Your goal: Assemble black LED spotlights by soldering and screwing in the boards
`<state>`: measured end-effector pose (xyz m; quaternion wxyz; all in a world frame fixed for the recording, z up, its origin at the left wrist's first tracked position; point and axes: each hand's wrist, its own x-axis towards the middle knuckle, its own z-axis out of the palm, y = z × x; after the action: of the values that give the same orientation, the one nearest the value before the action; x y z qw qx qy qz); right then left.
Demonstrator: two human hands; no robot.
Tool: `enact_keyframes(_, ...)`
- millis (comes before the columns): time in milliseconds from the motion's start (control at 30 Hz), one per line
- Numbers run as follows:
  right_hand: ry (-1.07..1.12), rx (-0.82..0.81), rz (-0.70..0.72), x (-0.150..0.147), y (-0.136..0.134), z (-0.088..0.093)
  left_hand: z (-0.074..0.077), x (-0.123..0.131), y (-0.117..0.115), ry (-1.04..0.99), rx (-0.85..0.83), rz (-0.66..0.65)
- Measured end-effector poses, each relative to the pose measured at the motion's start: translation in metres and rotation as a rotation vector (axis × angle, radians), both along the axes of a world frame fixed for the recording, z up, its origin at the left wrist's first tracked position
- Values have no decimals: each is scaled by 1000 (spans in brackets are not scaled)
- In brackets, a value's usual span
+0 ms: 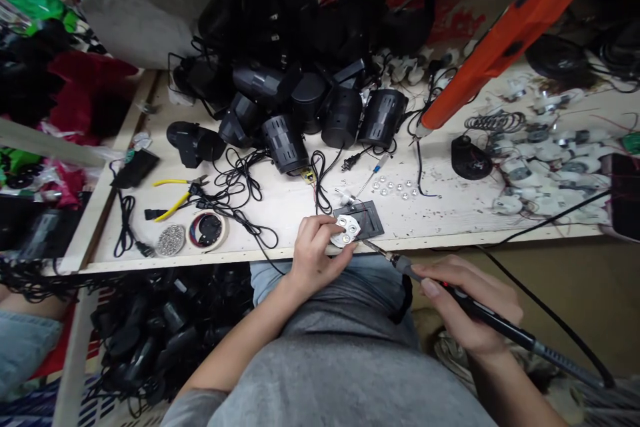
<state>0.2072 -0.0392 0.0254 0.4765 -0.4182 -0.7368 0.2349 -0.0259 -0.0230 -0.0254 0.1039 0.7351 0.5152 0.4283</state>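
Note:
My left hand (314,255) pinches a round white LED circuit board (345,231) by its edge, holding it just above a dark rectangular mat (367,219). My right hand (465,300) grips a black-handled soldering iron (493,319). The iron's thin metal tip (373,248) points left towards the board, close to its lower right edge. I cannot tell whether the tip touches it. Several small clear LED lenses (395,188) lie on the bench just beyond the mat.
The pale wooden bench edge (320,257) runs in front of my hands. Black spotlight housings (285,143) and cables are heaped behind. Yellow-handled pliers (175,197), a solder reel (206,230), an orange glue gun (510,40) and white fittings (540,167) lie around the bench.

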Motion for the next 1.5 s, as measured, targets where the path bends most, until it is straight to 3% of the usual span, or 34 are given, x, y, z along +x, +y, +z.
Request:
enact_keyframes(267,0,-1,20,-3,5,5,-1,-2,-6,-46,-88,81)
enact_keyframes(367,-14,0,20,-6,6,9,-1,-4,-6,-55,-186,62)
enact_keyframes(500,-36,28,28,-11,8,13,-2,-7,-4,-50,-194,22)
enact_keyframes(733,-56,44,80,-16,8,14,-10,-7,-6,-108,-291,92)
enact_keyframes(1500,-125,112,79,-17,3,3,-11,-7,-6,-171,-308,84)
